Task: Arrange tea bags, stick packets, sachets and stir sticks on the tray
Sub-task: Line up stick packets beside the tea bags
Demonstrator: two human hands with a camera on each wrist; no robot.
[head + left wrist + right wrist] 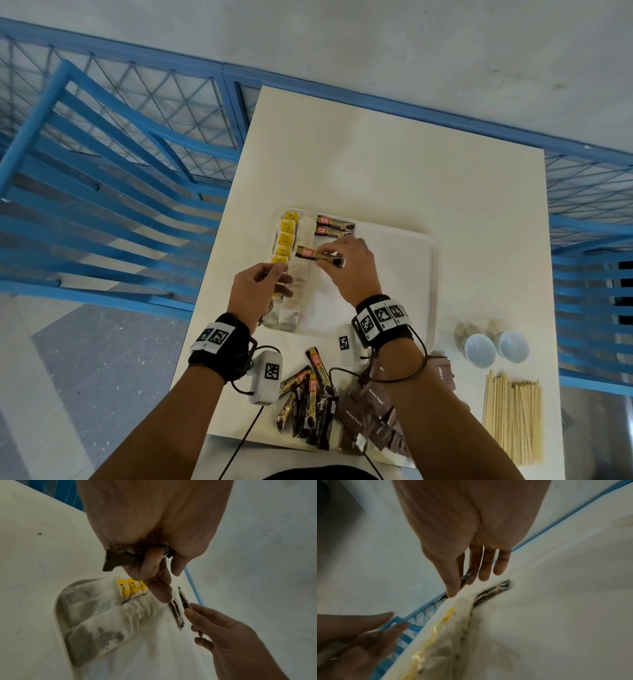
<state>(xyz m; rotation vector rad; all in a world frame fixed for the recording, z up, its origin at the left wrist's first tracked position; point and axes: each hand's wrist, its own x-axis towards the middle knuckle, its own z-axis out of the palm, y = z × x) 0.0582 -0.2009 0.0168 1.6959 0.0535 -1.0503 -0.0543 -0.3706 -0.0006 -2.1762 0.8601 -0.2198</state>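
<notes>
Closest to the head cam are the forearms with black wrist straps carrying printed square markers, and right under them, at the near edge of the white table [428,164], a loose heap of stick packets [310,401] next to a pile of brown sachets [371,416]. The right arm covers part of that sachet pile, so no idea how many there are. Stir sticks [512,414] lie in a bundle at the table's near right corner, with two small pale blue bowls [493,348] just past them.

The white tray [404,270] sits mid-table. Along its left edge there's a column of tea bags [301,270] with yellow tags, and two stick packets [335,226] already lie side by side at the far left corner.

The right hand [352,265] pinches one stick packet [320,257] between thumb and fingertips, holding it flat above the tea bags, just near of those two. The left hand [257,289] is over the tray's left edge, fingers curled; the left wrist view shows it clutching a bunch of dark packets [120,557] in the palm. That bunch is mostly buried in the hand, can't count it. The right wrist view is blurry.

Around the table: blue metal railing with wire mesh, pale grey wall, grey speckled floor.
</notes>
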